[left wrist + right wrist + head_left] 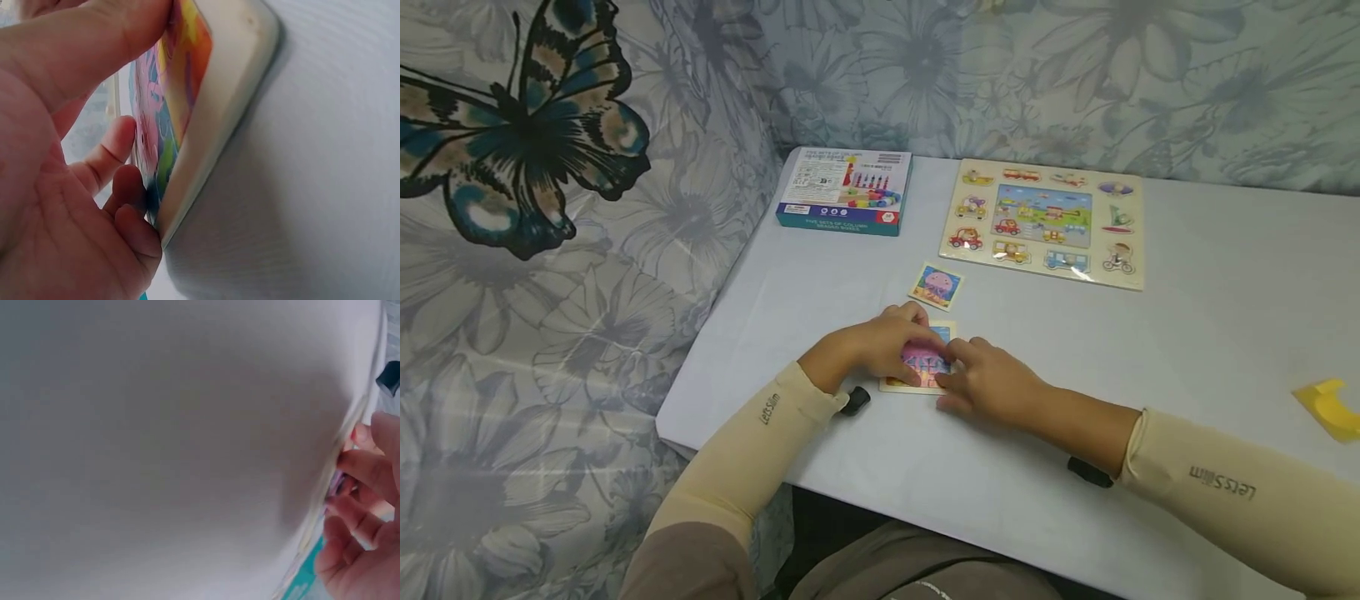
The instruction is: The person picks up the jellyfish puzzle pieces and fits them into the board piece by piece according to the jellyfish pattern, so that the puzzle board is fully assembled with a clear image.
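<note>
A square wooden jellyfish puzzle board [917,387] with a pale border lies flat near the table's front edge. Over its left part rests my left hand [891,342], thumb on the picture and other fingers toward the far side. The left wrist view shows that thumb over the colourful picture [187,75] and several bent fingers [119,147] at the board's side. From the right, my right hand [996,383] touches the board's right side with its fingertips. Hands hide much of the picture; no loose piece is plainly visible in them. Just beyond lies a small jellyfish card [937,286].
A flat box [844,192] stands at the back left. Beside it lies a wooden vehicle puzzle [1041,218] under shiny wrap. A yellow curved piece [1330,408] sits at the far right. The white table [1210,333] meets a patterned cloth wall [925,75] behind.
</note>
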The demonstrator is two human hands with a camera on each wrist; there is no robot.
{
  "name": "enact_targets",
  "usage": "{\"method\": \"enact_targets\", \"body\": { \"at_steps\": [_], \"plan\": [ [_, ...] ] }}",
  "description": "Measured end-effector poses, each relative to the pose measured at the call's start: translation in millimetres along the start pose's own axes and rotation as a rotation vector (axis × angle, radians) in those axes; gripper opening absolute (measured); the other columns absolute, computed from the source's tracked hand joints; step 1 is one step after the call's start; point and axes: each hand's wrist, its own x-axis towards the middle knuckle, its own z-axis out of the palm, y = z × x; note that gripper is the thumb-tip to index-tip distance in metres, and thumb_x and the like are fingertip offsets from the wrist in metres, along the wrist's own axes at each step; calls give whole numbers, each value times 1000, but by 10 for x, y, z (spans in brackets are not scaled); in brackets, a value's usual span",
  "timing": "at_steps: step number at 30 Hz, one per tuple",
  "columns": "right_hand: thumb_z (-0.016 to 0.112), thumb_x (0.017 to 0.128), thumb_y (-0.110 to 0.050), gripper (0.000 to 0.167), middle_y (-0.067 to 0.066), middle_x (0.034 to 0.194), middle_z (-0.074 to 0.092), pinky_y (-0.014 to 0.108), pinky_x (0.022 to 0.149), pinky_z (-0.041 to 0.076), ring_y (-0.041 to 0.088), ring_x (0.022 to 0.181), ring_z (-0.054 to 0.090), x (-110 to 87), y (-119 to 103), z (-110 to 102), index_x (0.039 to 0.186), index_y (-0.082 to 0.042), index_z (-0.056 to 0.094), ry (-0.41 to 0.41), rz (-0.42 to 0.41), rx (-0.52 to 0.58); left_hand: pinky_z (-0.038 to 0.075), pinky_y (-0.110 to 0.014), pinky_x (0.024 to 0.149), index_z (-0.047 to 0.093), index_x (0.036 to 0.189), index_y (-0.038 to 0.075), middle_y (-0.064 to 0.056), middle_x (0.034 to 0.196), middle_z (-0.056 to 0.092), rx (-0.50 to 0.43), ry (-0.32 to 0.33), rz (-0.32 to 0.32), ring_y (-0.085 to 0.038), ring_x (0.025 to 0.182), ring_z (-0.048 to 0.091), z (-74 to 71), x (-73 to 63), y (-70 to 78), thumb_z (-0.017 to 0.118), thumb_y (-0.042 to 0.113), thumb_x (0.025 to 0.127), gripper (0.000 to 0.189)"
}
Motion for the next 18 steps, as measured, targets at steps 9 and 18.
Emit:
{"method": "enact_targets", "body": {
  "at_steps": [9,18],
  "plan": [
    [79,90,-31,40,12,104,56,33,68,43,22,83,48,-142,-65,-39,128,-20,73,-82,159,48,40,-34,93,67,123,47,6,124,39,48,40,9,-18,117,37,57,17,4,80,42,88,37],
    [80,87,-40,57,16,131,53,48,83,50,34,109,52,-286,-143,-50,141,-29,63,-176,296,18,40,-35,100,66,123,43,7,126,43,52,90,67,-16,118,39,92,104,26,81,40,88,38]
  ]
}}
